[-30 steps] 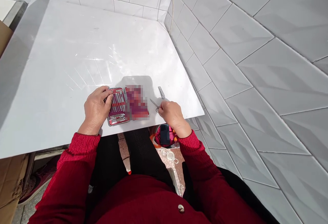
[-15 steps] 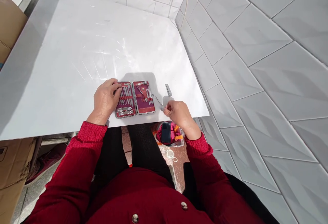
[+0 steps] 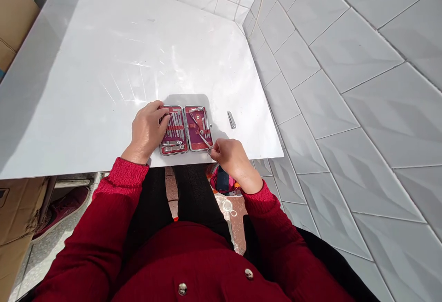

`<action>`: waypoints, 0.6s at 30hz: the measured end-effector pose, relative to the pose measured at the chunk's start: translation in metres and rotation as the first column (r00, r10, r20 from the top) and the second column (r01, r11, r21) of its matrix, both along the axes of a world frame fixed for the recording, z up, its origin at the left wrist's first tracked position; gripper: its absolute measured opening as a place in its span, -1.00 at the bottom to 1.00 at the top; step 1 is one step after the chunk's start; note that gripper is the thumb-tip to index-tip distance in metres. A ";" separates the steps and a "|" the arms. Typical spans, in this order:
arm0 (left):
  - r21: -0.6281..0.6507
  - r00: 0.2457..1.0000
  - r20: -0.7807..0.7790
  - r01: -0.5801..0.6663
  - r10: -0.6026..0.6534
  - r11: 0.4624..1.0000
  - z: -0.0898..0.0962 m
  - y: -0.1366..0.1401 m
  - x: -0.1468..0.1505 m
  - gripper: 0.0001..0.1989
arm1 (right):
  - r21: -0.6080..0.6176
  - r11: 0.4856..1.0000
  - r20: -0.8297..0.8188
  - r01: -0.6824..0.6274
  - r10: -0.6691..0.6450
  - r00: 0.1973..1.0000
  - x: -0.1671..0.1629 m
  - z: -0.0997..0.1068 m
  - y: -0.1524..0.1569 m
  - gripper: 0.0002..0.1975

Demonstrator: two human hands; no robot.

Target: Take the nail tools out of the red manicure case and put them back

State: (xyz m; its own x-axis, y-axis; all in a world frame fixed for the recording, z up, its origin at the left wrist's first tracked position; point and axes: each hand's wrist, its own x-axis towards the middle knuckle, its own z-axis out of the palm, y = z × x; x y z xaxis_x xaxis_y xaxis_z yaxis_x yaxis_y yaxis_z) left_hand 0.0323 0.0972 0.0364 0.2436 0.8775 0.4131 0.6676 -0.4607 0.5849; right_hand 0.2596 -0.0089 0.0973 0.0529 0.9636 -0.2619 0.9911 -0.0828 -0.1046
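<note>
An open manicure case (image 3: 172, 151) with a red lining lies near the table's front edge. Strapped in its left half are several slim metal tools, with nail clippers below them; the right half holds nippers (image 3: 203, 120). My left hand (image 3: 147, 129) grips the case's left side, fingers bent over the edge and the outer tools. Pinched in my right hand (image 3: 229, 154) are small scissors (image 3: 206, 142), one finger ring showing and the tips over the lower part of the right half. Apart to the right, a nail clipper (image 3: 231, 120) lies on the table.
The white table (image 3: 103, 62) meets a tiled wall (image 3: 345, 108) at right and back. Cardboard boxes (image 3: 15, 21) stand at the left. Below the front edge are a pink bag with a dark phone (image 3: 223, 180) and a shoe (image 3: 64, 210).
My right hand has moved left with the scissors, from beside the case to over its right half. My left hand stays on the case. The camera view has shifted slightly.
</note>
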 end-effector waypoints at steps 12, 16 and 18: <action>0.056 1.000 -0.007 0.011 -0.011 0.998 -0.009 0.003 -0.001 -0.76 | -0.061 0.997 0.113 -0.040 0.047 0.992 -0.014 0.012 0.004 -0.81; 0.061 1.000 -0.008 0.023 -0.023 0.998 -0.013 0.005 -0.001 -0.80 | -0.062 0.998 0.124 0.002 0.006 0.992 -0.018 0.010 0.008 -0.82; 0.057 1.000 -0.010 0.029 -0.028 0.998 -0.014 0.006 -0.001 -0.81 | -0.055 0.998 0.119 0.020 -0.013 0.993 -0.021 0.008 0.010 -0.83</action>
State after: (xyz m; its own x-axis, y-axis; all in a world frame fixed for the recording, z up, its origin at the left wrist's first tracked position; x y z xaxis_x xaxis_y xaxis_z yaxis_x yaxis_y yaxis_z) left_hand 0.0311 0.1036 0.0220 0.2723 0.8452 0.4600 0.6588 -0.5122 0.5511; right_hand 0.2391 0.0013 0.1057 0.1028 0.9462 -0.3067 0.9946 -0.1018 0.0193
